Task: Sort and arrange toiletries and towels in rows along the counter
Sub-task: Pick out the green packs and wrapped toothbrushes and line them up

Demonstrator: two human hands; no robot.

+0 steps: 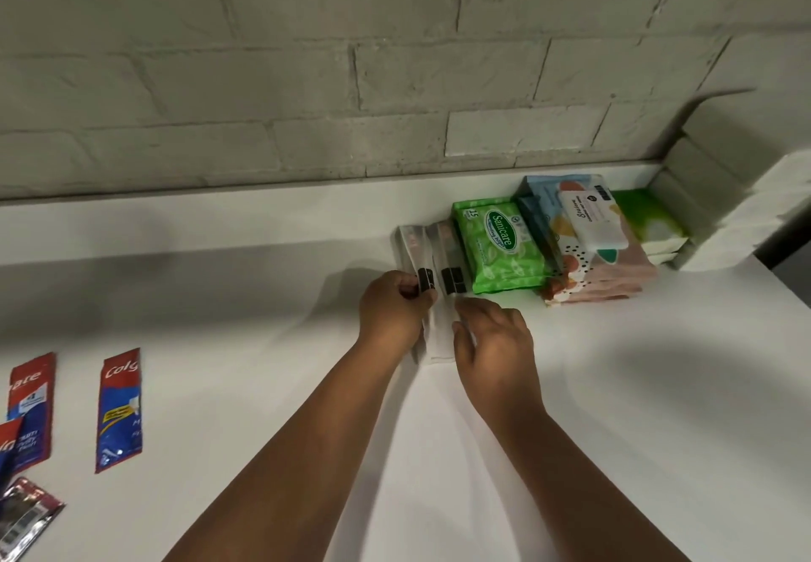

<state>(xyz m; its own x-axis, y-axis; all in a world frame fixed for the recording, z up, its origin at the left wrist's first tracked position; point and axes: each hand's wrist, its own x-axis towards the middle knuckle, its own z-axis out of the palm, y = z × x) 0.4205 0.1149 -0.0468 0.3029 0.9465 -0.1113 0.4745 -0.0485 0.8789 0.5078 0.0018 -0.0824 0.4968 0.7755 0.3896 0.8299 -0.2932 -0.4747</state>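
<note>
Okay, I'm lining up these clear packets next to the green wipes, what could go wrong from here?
1. The left hand pinches one clear packet while the right hand rests on the white piece beneath; a pull may skew the packets.
2. They lie right beside the green wipes; a nudge might shift that pack.
3. The patterned packs are stacked and could slide if bumped.

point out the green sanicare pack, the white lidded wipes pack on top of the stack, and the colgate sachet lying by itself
green Sanicare pack (500, 245), head view, on its oval logo
white lidded wipes pack (590, 221), head view, middle of the white lid
Colgate sachet (119, 412), head view, on its blue middle section
</note>
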